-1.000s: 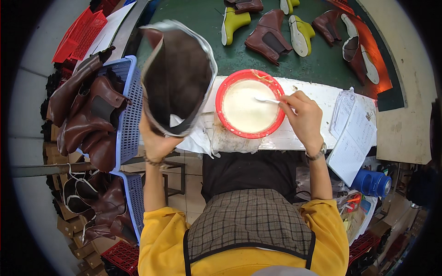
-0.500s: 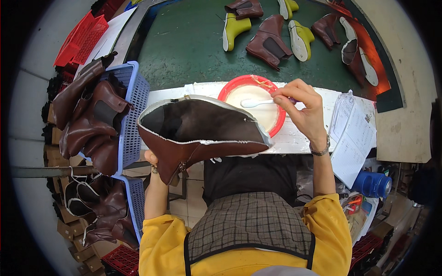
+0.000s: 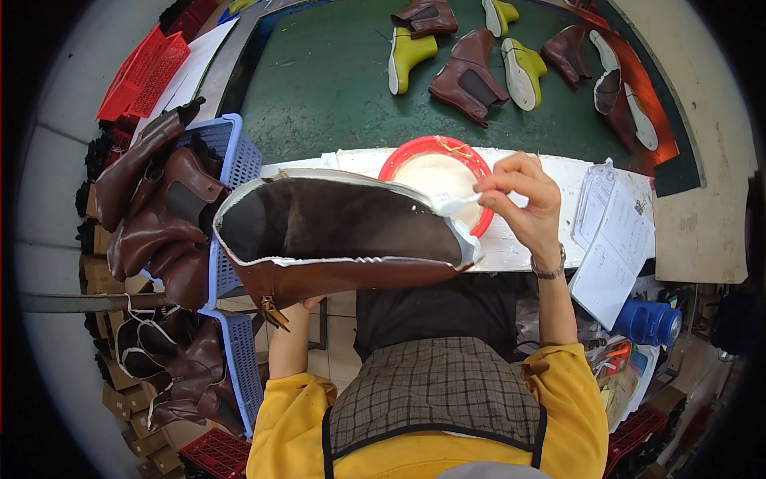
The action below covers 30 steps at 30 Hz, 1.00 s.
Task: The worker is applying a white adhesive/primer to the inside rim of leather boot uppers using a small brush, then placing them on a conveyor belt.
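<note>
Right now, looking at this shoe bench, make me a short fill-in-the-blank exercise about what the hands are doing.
1. The left hand holds a brown boot upper with its ____ side facing up.
2. The right hand holds a small brush at the boot's ____ end.
3. The white glue sits in a ____ bowl.
4. Two lime-coloured boots lie on the ____ belt.

Missing words: bottom; toe; red; green

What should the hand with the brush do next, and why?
Probably stroke the brush along the boot's bottom rim. The right hand holds it at the toe end, its tip white from the red bowl, and the left hand holds the boot sole-side up.
</note>
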{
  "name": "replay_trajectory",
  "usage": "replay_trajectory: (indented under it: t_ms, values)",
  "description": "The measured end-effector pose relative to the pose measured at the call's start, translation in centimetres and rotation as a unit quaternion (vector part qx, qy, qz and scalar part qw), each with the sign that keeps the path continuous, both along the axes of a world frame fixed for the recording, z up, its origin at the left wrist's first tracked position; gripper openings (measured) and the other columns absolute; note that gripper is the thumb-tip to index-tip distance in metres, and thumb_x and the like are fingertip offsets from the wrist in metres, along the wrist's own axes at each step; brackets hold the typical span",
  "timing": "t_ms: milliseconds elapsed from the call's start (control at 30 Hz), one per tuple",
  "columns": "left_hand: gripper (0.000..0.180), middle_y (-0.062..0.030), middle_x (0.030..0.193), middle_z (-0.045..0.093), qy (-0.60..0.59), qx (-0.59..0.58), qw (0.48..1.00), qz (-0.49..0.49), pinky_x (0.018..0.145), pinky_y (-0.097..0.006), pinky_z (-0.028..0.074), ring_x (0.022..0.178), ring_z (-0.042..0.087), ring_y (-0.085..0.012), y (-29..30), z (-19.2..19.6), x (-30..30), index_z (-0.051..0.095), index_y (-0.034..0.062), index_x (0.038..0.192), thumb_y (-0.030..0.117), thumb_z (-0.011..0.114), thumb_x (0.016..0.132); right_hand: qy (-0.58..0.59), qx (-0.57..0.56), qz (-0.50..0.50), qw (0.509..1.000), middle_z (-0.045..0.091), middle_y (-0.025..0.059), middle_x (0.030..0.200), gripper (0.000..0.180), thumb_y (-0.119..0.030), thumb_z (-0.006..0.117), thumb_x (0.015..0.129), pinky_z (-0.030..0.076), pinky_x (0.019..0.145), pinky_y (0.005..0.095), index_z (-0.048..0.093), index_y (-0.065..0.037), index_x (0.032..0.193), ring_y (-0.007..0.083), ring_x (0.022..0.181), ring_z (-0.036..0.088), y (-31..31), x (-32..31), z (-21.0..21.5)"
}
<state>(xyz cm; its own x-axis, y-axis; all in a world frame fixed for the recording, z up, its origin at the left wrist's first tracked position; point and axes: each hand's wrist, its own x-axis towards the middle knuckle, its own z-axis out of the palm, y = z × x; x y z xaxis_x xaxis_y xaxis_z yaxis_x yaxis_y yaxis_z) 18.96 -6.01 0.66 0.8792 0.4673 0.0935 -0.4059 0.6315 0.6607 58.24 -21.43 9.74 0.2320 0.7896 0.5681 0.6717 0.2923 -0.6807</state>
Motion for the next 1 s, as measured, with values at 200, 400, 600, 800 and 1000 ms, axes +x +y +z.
replay_trajectory:
  t_ms: [200, 400, 600, 800, 1000]
  values:
    - [0.082, -0.0303, 0.134, 0.058, -0.022, -0.035, 0.999, -0.026, 0.087, -0.056, 0.058, 0.108, 0.067, -0.0428, -0.4, 0.4, 0.5, 0.042, -0.0091, 0.143, 0.014, 0.074, 0.07, 0.059, -0.018, -0.028, 0.998, 0.068, -0.0013, 0.083, 0.014, -0.015, 0.086, 0.077, 0.037, 0.079, 0.0293, 0.08, -0.011, 0.089, 0.0095, 0.075, 0.057, -1.5, -0.1, -1.1]
    - [0.082, -0.0315, 0.133, 0.057, -0.049, -0.072, 0.994, -0.065, 0.085, -0.057, 0.059, 0.108, 0.067, -0.0442, 0.0, 0.7, 2.7, 0.042, -0.0095, 0.143, 0.016, 0.073, 0.071, 0.003, 0.048, 0.001, 0.999, 0.067, -0.0005, 0.084, 0.014, -0.017, 0.085, 0.079, 0.036, 0.08, 0.0287, 0.079, -0.011, 0.09, 0.0095, 0.07, 0.057, 2.5, -0.6, 0.9]
    - [0.081, -0.0326, 0.133, 0.057, -0.073, -0.105, 0.988, -0.083, 0.083, -0.058, 0.059, 0.107, 0.067, -0.0456, -1.4, 1.1, 3.2, 0.042, -0.0099, 0.143, 0.017, 0.072, 0.072, -0.001, 0.091, 0.007, 0.996, 0.067, -0.0011, 0.085, 0.016, -0.018, 0.086, 0.076, 0.036, 0.081, 0.0284, 0.079, -0.012, 0.09, 0.0113, 0.08, 0.059, 3.8, -1.3, 2.7]
    - [0.08, -0.0338, 0.133, 0.056, -0.104, -0.142, 0.979, -0.105, 0.081, -0.06, 0.06, 0.106, 0.067, -0.047, -2.4, 1.2, 1.2, 0.042, -0.0103, 0.142, 0.018, 0.071, 0.073, -0.044, 0.05, -0.036, 0.997, 0.067, -0.0023, 0.084, 0.016, -0.018, 0.087, 0.076, 0.035, 0.083, 0.031, 0.079, -0.014, 0.089, 0.0114, 0.081, 0.06, 2.1, 0.2, -0.2]
    - [0.08, -0.035, 0.133, 0.056, -0.134, -0.19, 0.964, -0.131, 0.079, -0.061, 0.06, 0.105, 0.067, -0.0483, 1.2, 1.4, 2.5, 0.042, -0.0107, 0.142, 0.019, 0.069, 0.074, -0.129, -0.073, -0.089, 0.985, 0.065, -0.0029, 0.08, 0.014, -0.025, 0.085, 0.077, 0.032, 0.083, 0.0345, 0.078, -0.015, 0.084, 0.0135, 0.074, 0.057, 0.2, 1.6, -3.3]
